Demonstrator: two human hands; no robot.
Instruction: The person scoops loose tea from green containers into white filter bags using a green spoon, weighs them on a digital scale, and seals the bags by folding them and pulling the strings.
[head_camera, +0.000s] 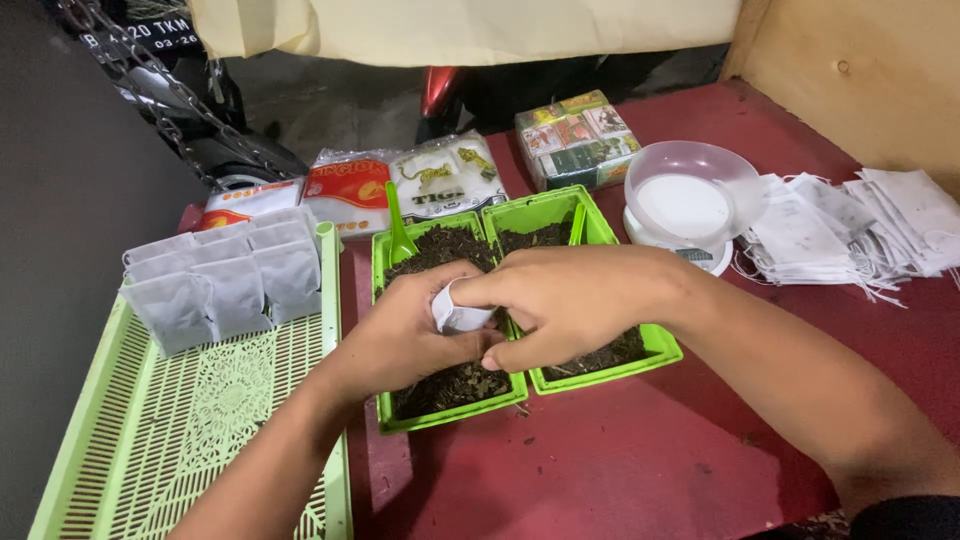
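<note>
Pinching a small white paper pouch (458, 316) between them, the left hand (408, 335) and the right hand (560, 300) meet over two green plastic tubs of dark loose leaves. The left grip is curled around the pouch from below, thumb and fingers pressed against its side; the right grip closes on its upper edge, fingertips drawn together. The pouch sits just above the left green tub (392, 412), near where it meets the right green tub (600, 376), the two touching side by side on the dark red bench (640, 460). A green plastic scoop (400, 235) stands tilted in the leaves at the far end of the left tub. On the left, a pale green perforated plastic tray (190, 430) carries rows of filled white pouches (225, 285) at its far end. Beyond the tubs lie printed plastic packets (400, 185) and a wrapped block of small colourful boxes (578, 138). A white scale with a clear round bowl (690, 200) stands to the right, next to a heap of flat empty white pouches with strings (860, 235).
</note>
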